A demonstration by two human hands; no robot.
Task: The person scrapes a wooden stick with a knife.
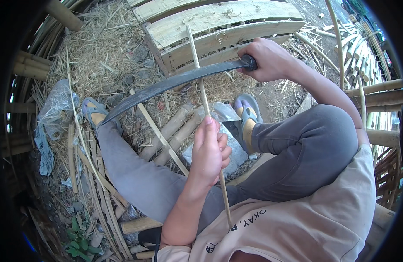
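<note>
My right hand (271,60) is closed around the black handle of a long curved machete (162,86). The dark blade stretches leftward from it, its tip close to my left shin. In my closed left hand (209,153) is a thin pale bamboo strip (204,94), pinched near its middle with the thumb on top. Its far end points toward the wooden slats, and its near end lies against my shirt. Blade and strip cross just beyond my left hand; whether the edge bites into the strip I cannot tell.
A slatted wooden pallet (227,37) lies ahead. Bamboo shavings (107,48) cover the ground. Another strip (160,133) and short bamboo pieces (171,131) lie between my sandalled feet. A clear plastic bag (57,107) is at left; cut bamboo poles (356,54) are stacked far right.
</note>
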